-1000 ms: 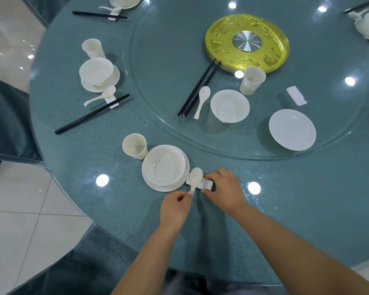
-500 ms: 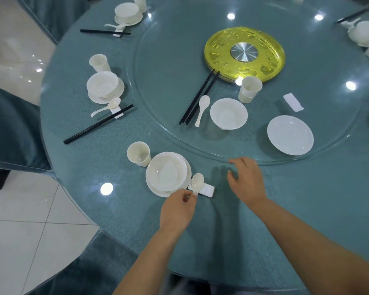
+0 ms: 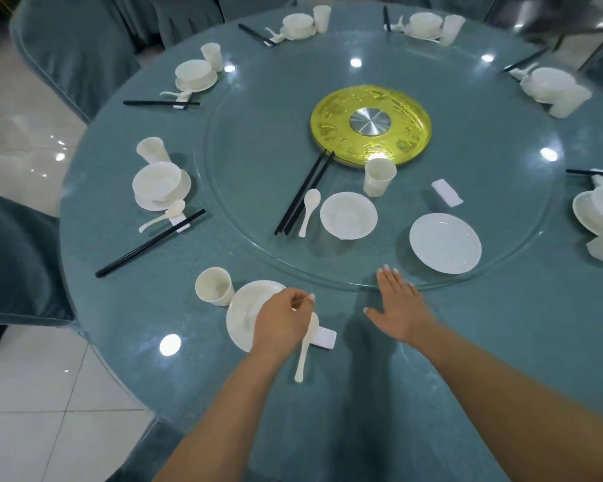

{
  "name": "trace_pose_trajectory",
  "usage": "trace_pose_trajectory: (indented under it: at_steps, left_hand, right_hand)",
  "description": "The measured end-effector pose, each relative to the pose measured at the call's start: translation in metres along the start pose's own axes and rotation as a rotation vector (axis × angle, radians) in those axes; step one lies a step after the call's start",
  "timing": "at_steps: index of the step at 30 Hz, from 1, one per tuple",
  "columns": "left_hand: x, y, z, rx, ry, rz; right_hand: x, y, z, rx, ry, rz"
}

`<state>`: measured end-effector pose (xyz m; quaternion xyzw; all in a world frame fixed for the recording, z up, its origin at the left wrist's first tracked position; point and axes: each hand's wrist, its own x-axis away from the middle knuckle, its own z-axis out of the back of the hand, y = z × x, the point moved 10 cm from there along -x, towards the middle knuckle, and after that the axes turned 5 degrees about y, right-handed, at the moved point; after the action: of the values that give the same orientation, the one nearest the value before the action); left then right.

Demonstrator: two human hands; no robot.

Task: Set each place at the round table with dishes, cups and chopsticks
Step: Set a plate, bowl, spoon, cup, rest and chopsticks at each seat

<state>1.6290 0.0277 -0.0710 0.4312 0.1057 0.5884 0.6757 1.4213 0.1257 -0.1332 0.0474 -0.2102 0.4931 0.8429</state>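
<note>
Round table (image 3: 502, 342) under a teal cloth, glass turntable (image 3: 258, 133) on top, gold centre disc (image 3: 401, 109) as landmark.

Near edge, on the side of the gold disc towards the camera and to its left: place setting in progress. Bowl on plate (image 3: 241, 318), cup (image 3: 213, 285) just beside it on its left. White spoon (image 3: 304, 353) lies with its bowl end on the white rest (image 3: 324, 337); long axis runs roughly from the table edge towards the gold disc, handle pointing at the camera, bowl end pointing away. No chopsticks at this setting.

Left hand (image 3: 282, 325) above the plate and the spoon's bowl end, fingers loosely curled, holding nothing that I can see. Right hand (image 3: 399, 306) flat, fingers straight and spread, fingertips at the turntable rim, empty.

On the turntable, camera side of the gold disc: loose chopsticks (image 3: 303, 194) as a pair, long axis diagonal, far tips almost touching the disc; second spoon (image 3: 308, 212) just beside them, roughly parallel, handle towards the camera; bowl (image 3: 348, 215); cup (image 3: 379, 177) right by the disc rim; spare rest (image 3: 447, 192); flat plate (image 3: 444, 243).

Completed settings ring the table's far edge.
</note>
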Motion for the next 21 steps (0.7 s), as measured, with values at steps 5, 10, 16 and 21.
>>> trace_pose_trajectory:
  at_steps: [5, 10, 16, 21]
  left_hand:
    - [-0.02, 0.021, 0.007, -0.079, 0.024, -0.051]
    - [-0.055, 0.037, 0.021, -0.169, 0.038, -0.045]
    - [-0.096, 0.056, 0.022, -0.223, 0.034, -0.029]
    - [-0.119, 0.086, 0.011, -0.254, 0.027, -0.087]
  right_hand:
    - [-0.003, -0.004, 0.013, -0.078, 0.032, 0.031]
    - [-0.018, -0.007, 0.03, -0.152, 0.081, 0.075]
    - [-0.05, 0.0, 0.083, -0.261, 0.264, 0.053]
    - [-0.076, 0.048, 0.122, -0.256, 0.44, -0.091]
